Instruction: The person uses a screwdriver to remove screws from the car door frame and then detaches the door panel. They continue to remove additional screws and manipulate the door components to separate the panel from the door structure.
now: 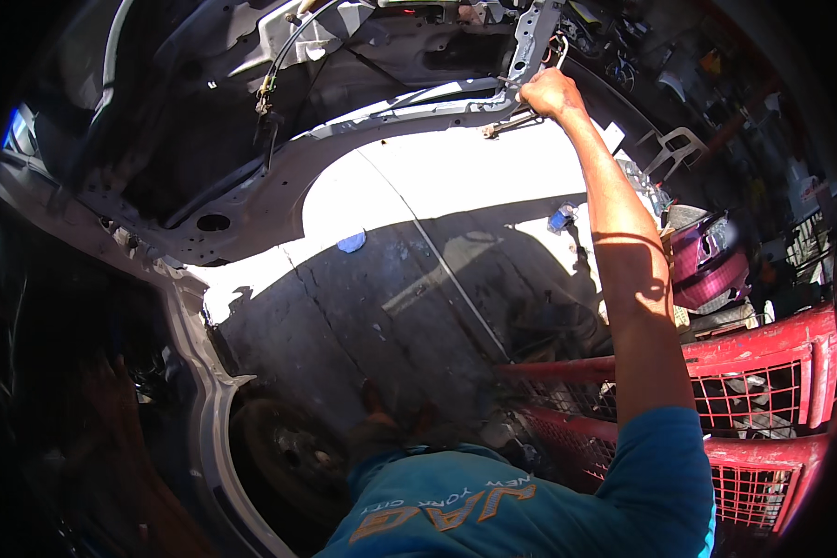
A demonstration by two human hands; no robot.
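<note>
My right hand (551, 94) is raised at the upper right, closed around something I cannot make out, against the grey metal frame (530, 42) of a car's stripped body. A bent metal bar (507, 126) lies just below the hand, and a pale wire loop shows above it. Cables with fittings (265, 102) hang from the metal body to the left. My left hand cannot be seen; a dim arm shape shows in the dark car panel (65, 325) at the left, perhaps a reflection.
Cracked concrete floor (437, 325) in sun and shadow lies beneath, with blue objects (352, 242) on it. A wheel (298, 446) sits low by the car body. Red mesh metal barriers (763, 346), a pink object (702, 265), a white plastic chair (679, 139) and clutter line the right side.
</note>
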